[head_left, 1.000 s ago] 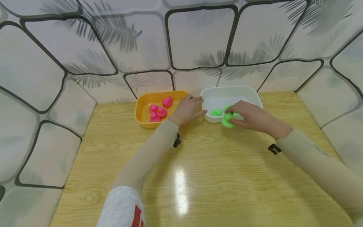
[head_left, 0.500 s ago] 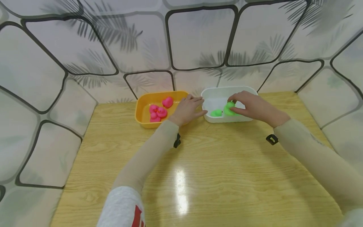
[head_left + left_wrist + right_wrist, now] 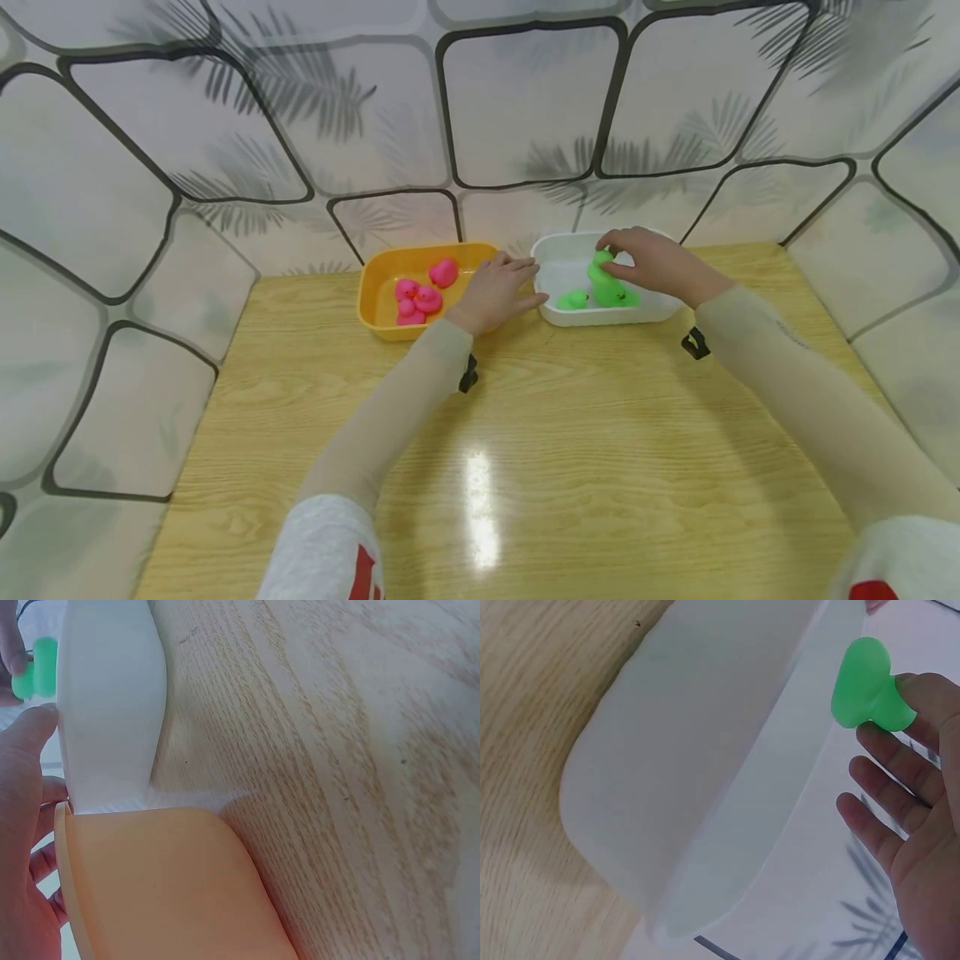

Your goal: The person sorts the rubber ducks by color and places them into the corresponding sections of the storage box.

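Note:
My right hand [image 3: 611,260] pinches a green rubber duck [image 3: 604,282] and holds it over the white tub [image 3: 660,313] at the far side of the table. The right wrist view shows the same green duck [image 3: 866,686] at my fingertips [image 3: 911,694], above the white tub [image 3: 705,772]. A second green duck [image 3: 573,299] lies in the tub. My left hand [image 3: 521,279] rests with straight fingers on the right rim of the orange tub [image 3: 375,321], touching the white tub's left wall. Three pink ducks [image 3: 420,297] lie in the orange tub.
The two tubs stand side by side against the patterned back wall [image 3: 517,108]. In the left wrist view the orange tub [image 3: 172,885] and the white tub [image 3: 112,712] sit close together on the wooden table [image 3: 525,467]. Patterned walls close in the left and right sides.
My right hand has carried the green duck from the table in front of the white tub up and over the tub. The left hand has not moved.

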### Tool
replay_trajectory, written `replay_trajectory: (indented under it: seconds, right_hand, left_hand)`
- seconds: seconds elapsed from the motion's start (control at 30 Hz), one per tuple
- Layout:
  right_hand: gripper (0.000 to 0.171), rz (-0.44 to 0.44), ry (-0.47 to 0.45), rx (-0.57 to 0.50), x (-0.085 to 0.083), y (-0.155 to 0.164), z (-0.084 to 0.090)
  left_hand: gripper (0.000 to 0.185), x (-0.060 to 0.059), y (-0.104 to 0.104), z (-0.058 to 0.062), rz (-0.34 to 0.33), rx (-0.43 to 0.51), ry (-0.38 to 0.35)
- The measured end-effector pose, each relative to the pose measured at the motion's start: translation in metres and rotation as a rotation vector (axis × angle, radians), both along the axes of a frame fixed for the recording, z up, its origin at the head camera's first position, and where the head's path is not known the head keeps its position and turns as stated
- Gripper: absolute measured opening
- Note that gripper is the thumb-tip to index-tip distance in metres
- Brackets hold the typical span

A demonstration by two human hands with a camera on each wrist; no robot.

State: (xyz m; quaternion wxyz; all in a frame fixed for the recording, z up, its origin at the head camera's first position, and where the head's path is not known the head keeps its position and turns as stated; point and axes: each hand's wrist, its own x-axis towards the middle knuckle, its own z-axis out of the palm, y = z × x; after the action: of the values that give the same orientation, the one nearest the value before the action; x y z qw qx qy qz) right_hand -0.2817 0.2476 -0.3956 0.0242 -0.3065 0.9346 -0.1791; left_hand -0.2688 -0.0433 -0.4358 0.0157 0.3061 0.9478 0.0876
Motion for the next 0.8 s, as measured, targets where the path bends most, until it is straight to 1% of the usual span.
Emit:
replay_trajectory:
  seconds: [0.17,0.27,0.4,0.57,0.8]
  right_hand:
    - [0.034,-0.037,-0.054,0.032,-0.011,-0.01,0.002]
    - [0.036,-0.046,-0.065,0.048,-0.015,-0.016,0.004]
    - [0.036,-0.035,-0.066,0.053,-0.02,-0.023,0.003]
    - [0.035,-0.021,-0.076,0.041,-0.023,-0.027,0.0]
    - [0.035,-0.029,-0.099,0.05,-0.021,-0.029,0.0]
  left_hand:
    - [0.066,-0.001,0.0,-0.001,0.001,-0.001,0.002]
    - [0.066,-0.001,0.0,-0.001,0.004,0.0,0.004]
    - [0.066,-0.002,0.0,-0.004,0.003,0.001,0.004]
    - [0.066,-0.003,0.0,-0.005,-0.005,0.02,0.002]
    - [0.067,-0.003,-0.001,-0.003,-0.005,0.007,0.022]
